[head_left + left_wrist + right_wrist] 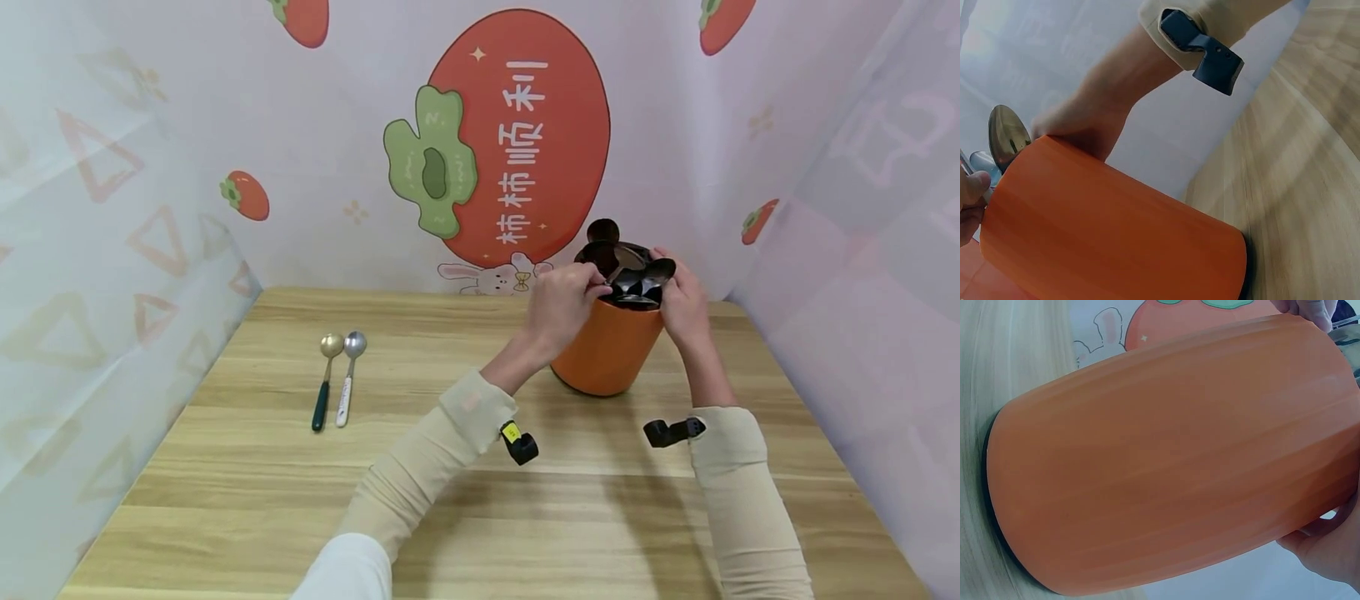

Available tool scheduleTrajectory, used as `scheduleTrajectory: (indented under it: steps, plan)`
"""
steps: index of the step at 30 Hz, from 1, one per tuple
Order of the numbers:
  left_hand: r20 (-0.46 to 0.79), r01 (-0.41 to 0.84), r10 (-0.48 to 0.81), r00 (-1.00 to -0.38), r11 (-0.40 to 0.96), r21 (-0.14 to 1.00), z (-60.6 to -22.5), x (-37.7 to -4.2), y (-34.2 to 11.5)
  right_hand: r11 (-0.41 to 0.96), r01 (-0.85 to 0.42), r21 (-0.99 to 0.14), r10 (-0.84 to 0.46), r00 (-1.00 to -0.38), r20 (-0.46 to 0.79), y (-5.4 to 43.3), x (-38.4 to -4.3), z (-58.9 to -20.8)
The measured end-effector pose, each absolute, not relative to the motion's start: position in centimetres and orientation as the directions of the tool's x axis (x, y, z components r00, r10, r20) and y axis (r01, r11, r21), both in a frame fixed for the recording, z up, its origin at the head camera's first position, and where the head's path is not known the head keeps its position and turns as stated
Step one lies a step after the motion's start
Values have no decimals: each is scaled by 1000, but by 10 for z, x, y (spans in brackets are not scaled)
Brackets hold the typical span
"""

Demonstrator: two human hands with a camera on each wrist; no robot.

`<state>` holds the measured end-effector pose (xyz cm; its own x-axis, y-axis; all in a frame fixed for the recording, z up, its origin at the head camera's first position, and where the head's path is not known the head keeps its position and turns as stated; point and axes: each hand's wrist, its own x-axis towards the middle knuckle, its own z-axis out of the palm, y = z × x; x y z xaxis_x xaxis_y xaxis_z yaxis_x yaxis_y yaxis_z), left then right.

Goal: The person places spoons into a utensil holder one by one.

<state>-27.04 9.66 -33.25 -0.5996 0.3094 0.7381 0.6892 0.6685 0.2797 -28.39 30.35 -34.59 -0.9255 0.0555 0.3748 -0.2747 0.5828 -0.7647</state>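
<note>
In the head view an orange cylindrical container (609,350) with a dark base stands on the table, several shiny, dark-looking spoon heads (603,232) poking up out of its mouth. My left hand (562,304) is at the near-left rim, thumb and fingers pinching a thin metallic piece of a spoon; most of it is hidden. On the right side, my right hand (686,300) grips the container near its top. The left wrist view shows a rounded spoon bowl (1009,134) at the rim, between the two hands. In the right wrist view the container's orange side (1166,462) fills most of the picture.
Two spoons lie side by side at the left of the wooden table (247,500): a gold one with a dark green handle (321,404) and a silver one with a white handle (345,402). A printed cloth backdrop (337,125) rises behind, with cloth walls at both sides.
</note>
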Motion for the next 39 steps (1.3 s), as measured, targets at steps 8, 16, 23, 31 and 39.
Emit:
scheduleTrajectory:
  steps: [8, 16, 23, 31, 39]
  plan:
    - [720, 690, 388, -576, 703, 173, -330, -267, 90, 574, -266, -775, 59, -930, 363, 303, -285, -345]
    - [688, 670, 357, -632, 697, 254, -335, -266, 72, 580, -236, -780, 91, -932, 350, 302, -282, -344]
    - [672, 660, 322, -667, 674, 332, -338, -262, 53, 581, -244, -776, 88, -930, 358, 301, -282, -343]
    - [629, 617, 291, -721, 681, 393, -340, -252, 36, 573, -239, -784, 86, -933, 348, 301, -280, -343]
    - [569, 558, 266, -778, 708, 432, -344, -243, 14, 565, -238, -790, 90, -934, 346, 300, -280, -342]
